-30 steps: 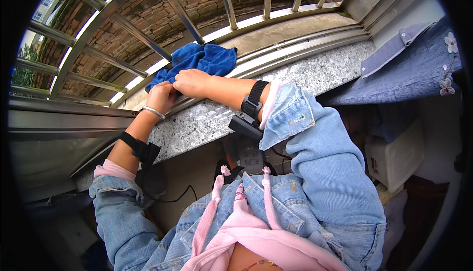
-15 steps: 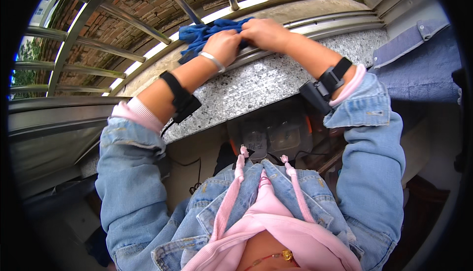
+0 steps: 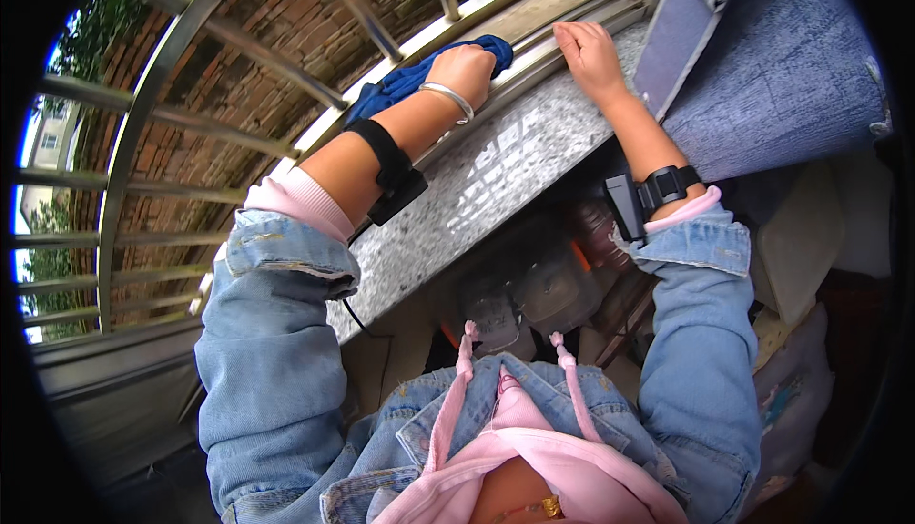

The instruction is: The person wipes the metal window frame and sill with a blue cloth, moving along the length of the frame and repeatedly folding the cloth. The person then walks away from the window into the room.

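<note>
A crumpled blue cloth (image 3: 400,83) lies along the window sill beside the metal bars. My left hand (image 3: 464,74) is closed on its right end, with the knuckles up and the fingertips out of sight. Some of the cloth bulges out past those fingers. Farther right, apart from the cloth, is my right hand (image 3: 589,59) over the metal window track (image 3: 543,51). Its fingers are curled together, and whether anything small is between them is hidden.
Metal bars (image 3: 372,23) stand beyond the sill, with a brick wall (image 3: 257,28) behind. Nearer me runs a speckled stone ledge (image 3: 419,228). A blue fabric-like panel (image 3: 782,76) borders it on the right. Clear plastic containers (image 3: 553,290) sit below the ledge.
My right hand has let go of the cloth and moved right along the track. My left hand keeps hold of the cloth. The view has turned toward the right.
</note>
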`<control>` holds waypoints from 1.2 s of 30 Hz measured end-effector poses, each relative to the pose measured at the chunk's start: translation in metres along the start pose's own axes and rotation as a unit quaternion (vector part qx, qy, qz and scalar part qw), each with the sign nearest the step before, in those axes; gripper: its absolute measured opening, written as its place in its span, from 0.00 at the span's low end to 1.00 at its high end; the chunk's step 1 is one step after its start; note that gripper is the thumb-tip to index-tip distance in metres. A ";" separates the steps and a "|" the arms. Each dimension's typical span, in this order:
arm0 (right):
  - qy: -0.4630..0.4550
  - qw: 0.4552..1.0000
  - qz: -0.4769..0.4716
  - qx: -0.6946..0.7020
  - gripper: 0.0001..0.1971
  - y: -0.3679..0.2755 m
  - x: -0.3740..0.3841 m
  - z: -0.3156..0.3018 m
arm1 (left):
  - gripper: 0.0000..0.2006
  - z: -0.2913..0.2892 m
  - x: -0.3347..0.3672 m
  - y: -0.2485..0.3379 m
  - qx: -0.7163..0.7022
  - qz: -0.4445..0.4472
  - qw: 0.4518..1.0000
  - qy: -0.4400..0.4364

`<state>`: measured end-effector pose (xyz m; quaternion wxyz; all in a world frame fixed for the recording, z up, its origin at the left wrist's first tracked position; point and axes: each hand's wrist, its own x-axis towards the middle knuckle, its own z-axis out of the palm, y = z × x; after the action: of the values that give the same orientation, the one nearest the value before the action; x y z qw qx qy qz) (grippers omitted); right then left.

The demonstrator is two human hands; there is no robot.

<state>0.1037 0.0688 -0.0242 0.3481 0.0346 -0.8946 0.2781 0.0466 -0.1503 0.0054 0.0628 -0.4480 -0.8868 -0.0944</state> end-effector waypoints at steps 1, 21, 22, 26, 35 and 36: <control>0.035 0.999 -0.016 0.010 0.17 0.008 0.003 0.001 | 0.03 0.002 0.014 0.005 0.010 0.001 1.000 -0.013; 0.293 0.937 0.129 0.140 0.16 0.068 0.053 0.005 | 0.16 0.027 0.200 0.079 -0.110 -0.022 0.993 -0.032; 0.292 0.928 0.128 0.194 0.15 0.070 0.053 0.004 | 0.20 0.030 0.207 0.081 -0.130 -0.023 0.991 -0.016; 0.361 0.904 0.086 0.211 0.15 0.077 0.055 0.001 | 0.22 0.037 0.238 0.091 -0.088 -0.017 0.996 -0.019; 0.373 0.912 0.041 0.164 0.14 0.073 0.057 -0.005 | 0.19 0.041 0.260 0.087 -0.076 -0.020 0.995 -0.060; 0.375 0.916 0.034 0.138 0.14 0.073 0.057 -0.005 | 0.18 0.040 0.262 0.088 -0.065 -0.016 0.994 -0.088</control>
<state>0.0450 0.1401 -0.0195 0.6400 -0.0549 -0.6516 0.4035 -0.0385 0.1144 0.0273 -0.0457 -0.4435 -0.8879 -0.1131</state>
